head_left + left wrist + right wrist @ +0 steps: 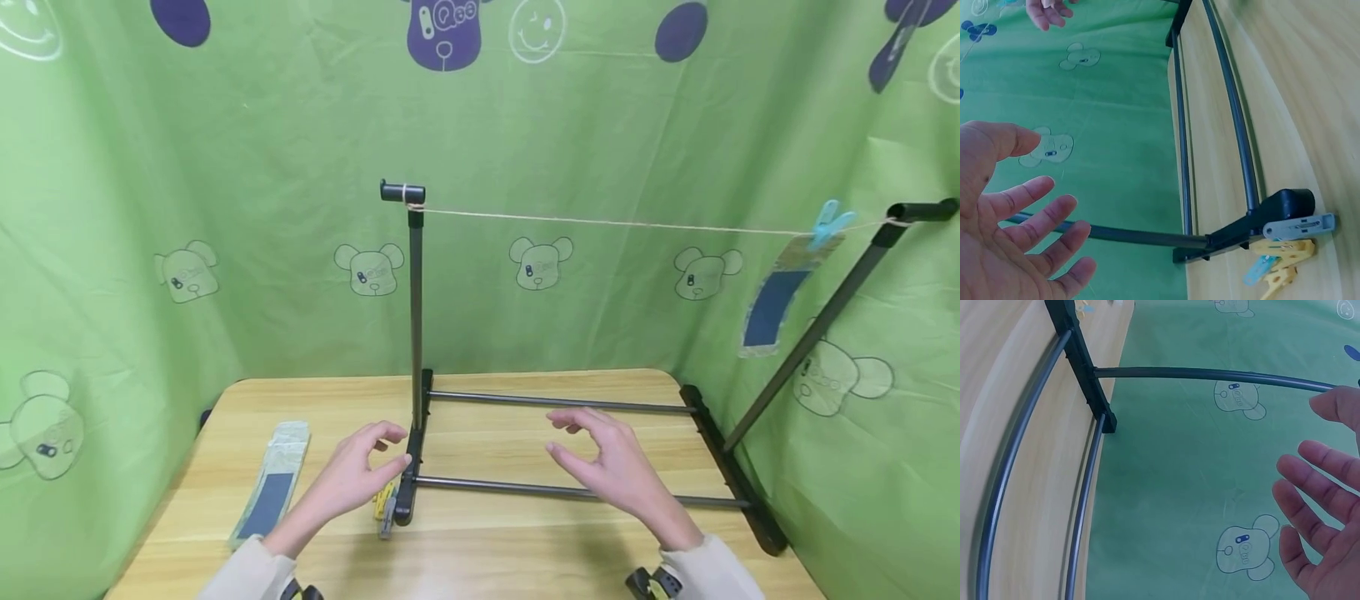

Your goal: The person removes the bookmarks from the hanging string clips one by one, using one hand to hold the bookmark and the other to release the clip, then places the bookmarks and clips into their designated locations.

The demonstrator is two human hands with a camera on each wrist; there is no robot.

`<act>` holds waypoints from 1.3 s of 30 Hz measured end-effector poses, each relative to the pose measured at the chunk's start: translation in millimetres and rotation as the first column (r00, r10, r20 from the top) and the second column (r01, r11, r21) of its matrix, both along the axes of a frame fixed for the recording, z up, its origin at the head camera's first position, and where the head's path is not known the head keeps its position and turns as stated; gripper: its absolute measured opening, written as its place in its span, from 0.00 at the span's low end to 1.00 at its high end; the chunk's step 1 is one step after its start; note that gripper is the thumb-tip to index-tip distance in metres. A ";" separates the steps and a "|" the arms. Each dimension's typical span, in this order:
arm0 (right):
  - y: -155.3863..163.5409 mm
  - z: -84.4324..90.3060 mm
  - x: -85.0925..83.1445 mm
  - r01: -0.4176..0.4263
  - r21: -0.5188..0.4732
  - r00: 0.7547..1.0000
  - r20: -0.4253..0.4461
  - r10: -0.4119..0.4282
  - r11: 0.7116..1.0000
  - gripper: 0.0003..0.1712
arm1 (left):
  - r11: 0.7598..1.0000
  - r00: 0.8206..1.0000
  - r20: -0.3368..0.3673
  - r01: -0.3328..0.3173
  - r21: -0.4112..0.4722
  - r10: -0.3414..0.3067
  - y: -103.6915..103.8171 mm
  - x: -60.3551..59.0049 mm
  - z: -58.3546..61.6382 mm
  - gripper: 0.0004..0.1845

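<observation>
My left hand (356, 473) hovers over the table by the left foot of a black rack (416, 317), fingers loosely bent and holding nothing. Farther right, my right hand (617, 460) is held above the rack's front bar, likewise bare, thumb apart from the fingers. Beside the left foot lie several clothespins: a grey clothespin (1299, 227), yellow clothespins (1291, 251) and a light blue clothespin (1260, 270). A pale strip with a dark blue patch (268, 500) lies left of my left hand. A similar strip (777, 304) hangs from the string, clipped by a light blue clothespin (829, 225).
A thin string (600, 221) runs between the tops of the rack's two posts. The right post (817, 329) leans outward. Two low bars (555, 402) join the feet on the wooden table (487, 558). Green printed curtains (300, 167) surround the table's back and sides.
</observation>
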State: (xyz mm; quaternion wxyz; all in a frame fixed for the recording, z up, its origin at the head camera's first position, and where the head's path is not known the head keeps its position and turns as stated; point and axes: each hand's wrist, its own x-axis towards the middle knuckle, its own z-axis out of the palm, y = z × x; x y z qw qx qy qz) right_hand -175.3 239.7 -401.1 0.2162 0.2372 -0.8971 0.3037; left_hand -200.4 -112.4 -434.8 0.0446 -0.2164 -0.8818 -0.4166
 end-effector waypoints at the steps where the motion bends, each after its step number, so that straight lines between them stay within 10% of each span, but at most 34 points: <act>1: 0.5 0.8 -0.5 0.000 0.005 1.000 -0.002 0.000 1.000 0.19 | 1.000 1.000 -0.001 0.011 0.003 -0.011 1.6 -1.3 1.1 0.17; 39: 58.8 64.9 4.5 0.181 0.019 0.975 -0.135 -0.176 0.983 0.18 | 0.968 0.979 0.090 0.166 0.191 -0.186 73.2 -30.3 41.5 0.16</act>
